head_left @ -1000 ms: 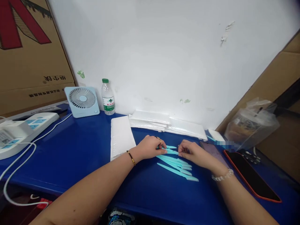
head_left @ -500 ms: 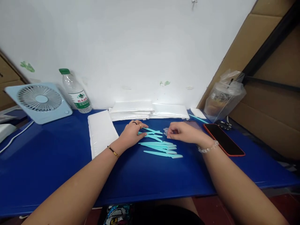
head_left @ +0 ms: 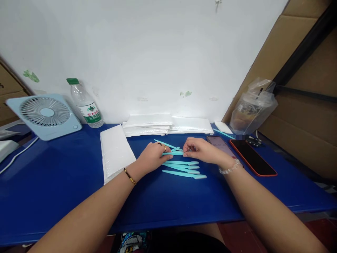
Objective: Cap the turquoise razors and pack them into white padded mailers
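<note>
My left hand (head_left: 155,154) is closed, its thumb and fingers pinching the handle of a turquoise eyebrow razor (head_left: 172,153). At the razor's right end, the fingertips of my right hand (head_left: 198,150) are pinched together. The small clear plastic piece in them is mostly hidden by the fingers. Nearer to me lie several loose eyebrow razors (head_left: 183,174) in a rough row, their pale blade ends to the right. More turquoise razors (head_left: 163,143) lie crossed just behind my hands.
White padded packets (head_left: 147,120) are stacked along the wall, and another white packet (head_left: 117,149) lies left of my hands. Two phones, one black with an orange edge (head_left: 252,157), lie at right by a bagged drink cup (head_left: 247,109). A bottle (head_left: 88,109) and fan (head_left: 47,114) stand left.
My left hand has moved right and taken hold of one razor. My right hand has shifted slightly left, bringing its fingertips to that razor's end. The right phone's neighbour now shows a lit screen.
</note>
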Action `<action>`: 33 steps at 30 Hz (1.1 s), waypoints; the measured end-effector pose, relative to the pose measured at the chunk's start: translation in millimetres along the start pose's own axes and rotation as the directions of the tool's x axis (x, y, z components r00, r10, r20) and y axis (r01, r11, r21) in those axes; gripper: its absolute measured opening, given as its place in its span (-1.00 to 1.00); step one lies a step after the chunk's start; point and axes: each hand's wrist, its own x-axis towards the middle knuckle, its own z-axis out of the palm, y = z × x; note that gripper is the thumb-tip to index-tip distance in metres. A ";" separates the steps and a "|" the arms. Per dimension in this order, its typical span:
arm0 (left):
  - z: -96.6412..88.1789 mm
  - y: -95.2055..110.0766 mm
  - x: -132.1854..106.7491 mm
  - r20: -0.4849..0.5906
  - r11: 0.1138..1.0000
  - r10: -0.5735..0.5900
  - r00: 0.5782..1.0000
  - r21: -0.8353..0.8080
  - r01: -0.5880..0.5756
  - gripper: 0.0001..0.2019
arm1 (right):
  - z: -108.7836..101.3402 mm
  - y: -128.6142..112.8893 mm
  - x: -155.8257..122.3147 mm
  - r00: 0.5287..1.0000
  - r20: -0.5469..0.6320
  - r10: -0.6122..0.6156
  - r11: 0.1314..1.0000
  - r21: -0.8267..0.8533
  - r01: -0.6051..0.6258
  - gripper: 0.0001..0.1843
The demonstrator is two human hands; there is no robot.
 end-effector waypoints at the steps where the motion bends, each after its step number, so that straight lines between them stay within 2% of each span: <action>1: -1.4 0.1 0.5 0.006 1.000 -0.007 1.000 0.015 0.007 -0.71 | -1.6 0.2 -0.3 1.000 -0.006 0.004 1.000 0.007 -0.004 -0.85; 6: -4.5 -11.0 0.8 -0.016 0.991 -0.129 0.992 0.017 0.129 -0.74 | -10.5 12.2 -1.9 0.991 -0.062 0.117 0.993 0.023 -0.116 -0.81; 9: 0.9 -19.4 -0.3 -0.051 0.988 -0.154 0.987 0.022 0.156 -0.70 | -13.1 16.7 -4.2 0.988 -0.054 0.143 0.990 0.014 -0.142 -0.77; 13: 10.1 -25.1 -0.6 -0.078 0.990 -0.132 0.988 0.031 0.135 -0.46 | -14.6 12.1 -8.9 0.984 0.159 0.079 0.997 0.002 -0.080 -0.74; 15: 12.1 -25.7 -0.1 -0.042 0.990 -0.140 0.989 0.031 0.141 -0.52 | -14.1 9.4 -10.0 0.964 0.254 0.079 0.997 -0.021 -0.076 -0.74; 18: 11.1 -23.1 0.2 0.004 0.989 -0.148 0.989 0.028 0.148 -0.70 | -11.5 7.2 -9.0 0.950 0.294 0.106 0.994 -0.041 -0.098 -0.76; 20: 8.7 -18.6 -0.3 -0.019 0.990 -0.141 0.990 0.018 0.142 -0.74 | -9.5 5.7 -7.5 0.953 0.287 0.098 0.995 -0.028 -0.093 -0.77; 23: 4.1 -8.7 -1.7 -0.077 0.996 -0.094 0.993 -0.014 0.093 -0.72 | -7.1 2.4 -5.6 0.977 0.207 0.059 0.998 -0.023 -0.056 -0.78; 27: -1.4 1.2 -2.1 -0.001 0.999 0.005 1.000 -0.049 -0.005 -0.78 | -6.5 1.6 -4.9 0.993 0.109 0.049 0.999 0.007 -0.050 -0.78; 33: -3.9 -7.7 -2.4 -0.044 0.995 -0.097 0.994 -0.021 0.096 -0.79 | -10.9 16.2 -3.4 0.984 0.011 0.176 0.983 0.044 -0.177 -0.74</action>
